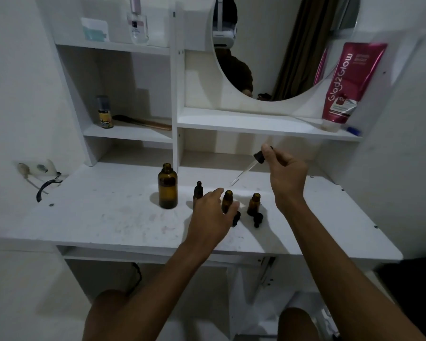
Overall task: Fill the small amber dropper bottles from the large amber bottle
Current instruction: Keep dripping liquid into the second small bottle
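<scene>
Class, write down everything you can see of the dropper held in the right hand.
The dropper has a black bulb and collar above a thin, clear, glass-looking tube. The right hand pinches its bulb, holding it in the air, tilted, tip pointing down-left toward the open middle small bottle on the desk. Whether it holds liquid cannot be told.

The large bottle (167, 190) and small bottles (227, 201) are amber; dropper cap (259, 157) black; desk (96, 217) white; tube (347, 80) magenta.
</scene>
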